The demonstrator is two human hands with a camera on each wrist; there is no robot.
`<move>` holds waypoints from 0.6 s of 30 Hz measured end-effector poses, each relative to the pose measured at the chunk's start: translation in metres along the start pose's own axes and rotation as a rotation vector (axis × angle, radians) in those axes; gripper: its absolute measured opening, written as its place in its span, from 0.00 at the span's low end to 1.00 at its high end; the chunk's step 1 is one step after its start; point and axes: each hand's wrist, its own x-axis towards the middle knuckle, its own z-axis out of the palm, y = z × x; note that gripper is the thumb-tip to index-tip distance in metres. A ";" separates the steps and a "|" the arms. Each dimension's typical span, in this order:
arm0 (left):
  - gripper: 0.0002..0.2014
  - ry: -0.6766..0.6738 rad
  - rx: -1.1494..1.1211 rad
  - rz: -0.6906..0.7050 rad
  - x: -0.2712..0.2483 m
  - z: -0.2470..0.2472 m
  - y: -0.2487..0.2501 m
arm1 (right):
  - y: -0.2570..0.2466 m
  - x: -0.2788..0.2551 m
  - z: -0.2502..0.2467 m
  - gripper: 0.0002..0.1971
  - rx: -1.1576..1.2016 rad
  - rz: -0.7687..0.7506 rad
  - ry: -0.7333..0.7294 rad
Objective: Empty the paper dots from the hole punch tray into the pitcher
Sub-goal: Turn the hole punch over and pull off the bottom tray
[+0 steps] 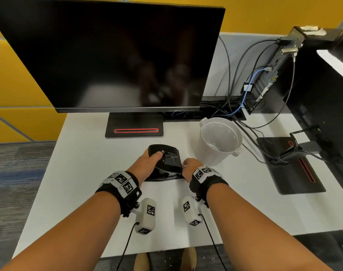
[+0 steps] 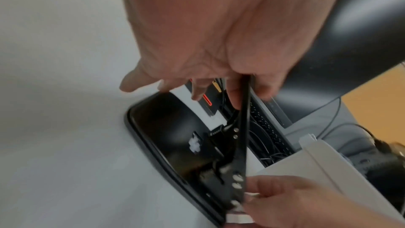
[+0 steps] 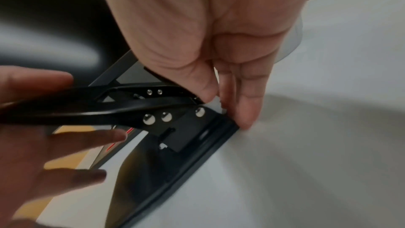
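A black hole punch (image 1: 167,163) lies on the white desk in front of the monitor. My left hand (image 1: 156,155) grips its lever (image 2: 242,127), thumb on top and fingers beneath. My right hand (image 1: 186,169) pinches the punch's right end (image 3: 192,127) between thumb and fingers, with the fingertips (image 3: 247,115) down by the base edge. A small clump of white paper dots (image 2: 195,142) shows on the base under the lever. The white pitcher (image 1: 219,141) stands upright to the right of the punch, open-topped and apart from both hands.
A dark monitor (image 1: 112,55) and its stand (image 1: 134,126) are just behind the punch. Cables (image 1: 231,106) run to a computer tower (image 1: 268,75) at the back right. A second black stand (image 1: 295,169) lies right of the pitcher. The desk's front edge (image 1: 166,249) is near me.
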 end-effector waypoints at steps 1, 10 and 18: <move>0.14 -0.077 0.085 0.045 -0.002 -0.001 0.000 | 0.001 0.001 -0.003 0.19 0.021 0.002 0.028; 0.43 -0.027 0.673 0.163 0.039 -0.016 -0.043 | 0.012 0.002 -0.011 0.17 -0.025 0.043 0.040; 0.49 0.084 0.704 0.187 0.042 -0.001 -0.037 | 0.017 0.002 -0.001 0.17 -0.046 -0.039 0.005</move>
